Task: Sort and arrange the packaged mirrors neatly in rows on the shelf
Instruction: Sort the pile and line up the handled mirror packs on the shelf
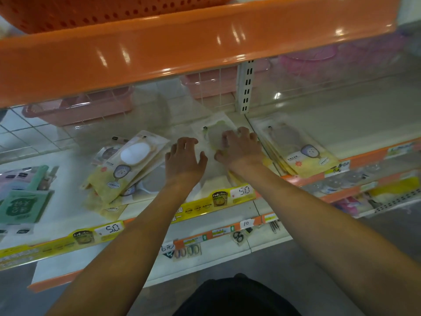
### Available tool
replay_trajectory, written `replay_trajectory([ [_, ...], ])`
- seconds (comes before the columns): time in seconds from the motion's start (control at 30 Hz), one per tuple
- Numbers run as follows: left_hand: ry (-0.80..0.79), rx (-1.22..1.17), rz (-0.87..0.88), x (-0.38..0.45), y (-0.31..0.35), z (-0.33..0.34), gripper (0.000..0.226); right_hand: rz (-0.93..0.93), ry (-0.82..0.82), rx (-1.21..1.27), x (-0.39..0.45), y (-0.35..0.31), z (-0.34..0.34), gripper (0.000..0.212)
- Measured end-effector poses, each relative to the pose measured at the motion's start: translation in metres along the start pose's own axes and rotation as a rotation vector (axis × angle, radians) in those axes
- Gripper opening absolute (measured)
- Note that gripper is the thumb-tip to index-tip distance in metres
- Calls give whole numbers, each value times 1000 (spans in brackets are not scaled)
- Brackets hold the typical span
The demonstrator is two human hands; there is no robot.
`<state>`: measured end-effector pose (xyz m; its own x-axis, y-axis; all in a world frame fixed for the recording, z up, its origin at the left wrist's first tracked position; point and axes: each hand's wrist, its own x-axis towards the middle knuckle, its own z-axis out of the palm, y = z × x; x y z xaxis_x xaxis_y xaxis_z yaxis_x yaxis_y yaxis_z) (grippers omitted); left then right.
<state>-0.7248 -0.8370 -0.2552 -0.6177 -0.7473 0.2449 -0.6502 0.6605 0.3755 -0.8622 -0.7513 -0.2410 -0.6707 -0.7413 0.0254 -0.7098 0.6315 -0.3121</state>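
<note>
White shop shelf (68, 179) with yellow price strip: holds yellow-and-clear packaged hand mirrors.
Centre pack (209, 137): lies flat at 12 o'clock, blurred. Right hand (239, 149) presses on it, fingers curled over its right edge; left hand (184, 158) spread, palm down, on its left side.
Loose overlapping pile (127, 165): 9 o'clock of the hands.
Neat stack (300, 147): 3 o'clock.
Orange shelf lip (182, 49): overhead.

Both bare arms stretched forward, hands palm-down.
Left hand (185, 156) with fingers spread; right hand (239, 147) with fingers curled downward, just beside it.
</note>
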Motion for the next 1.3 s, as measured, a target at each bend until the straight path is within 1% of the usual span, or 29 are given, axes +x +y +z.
replay_trajectory([
  [0.13,-12,-17,39,7,29,11,36,42,99,-61,8,34,-22,50],
  [0.37,-18,-28,81,9,65,31,32,191,150,-159,20,113,-42,58],
  [0.47,-24,-24,89,10,75,36,32,235,109,-211,25,143,-42,59],
  [0.53,-29,-21,87,10,80,39,32,261,20,-247,26,162,-41,55],
  [0.57,-32,-19,87,9,82,40,32,269,-21,-235,26,170,-40,52],
  [0.63,-40,-12,87,7,85,44,32,270,-53,-199,25,181,-37,49],
  [0.93,-16,-1,85,2,93,50,33,269,-84,-221,33,190,-35,53],
  [1.0,-5,6,86,1,94,49,33,262,-96,-222,33,191,-36,57],
  [1.07,-1,14,86,-1,93,50,33,254,-97,-194,30,188,-38,65],
  [1.13,-3,23,74,-1,92,49,35,199,-43,-134,24,178,-38,69],
  [1.23,8,50,51,-3,87,46,38,73,63,-20,15,149,-37,63],
  [1.3,33,61,40,-6,80,40,39,4,74,42,10,125,-33,60],
])
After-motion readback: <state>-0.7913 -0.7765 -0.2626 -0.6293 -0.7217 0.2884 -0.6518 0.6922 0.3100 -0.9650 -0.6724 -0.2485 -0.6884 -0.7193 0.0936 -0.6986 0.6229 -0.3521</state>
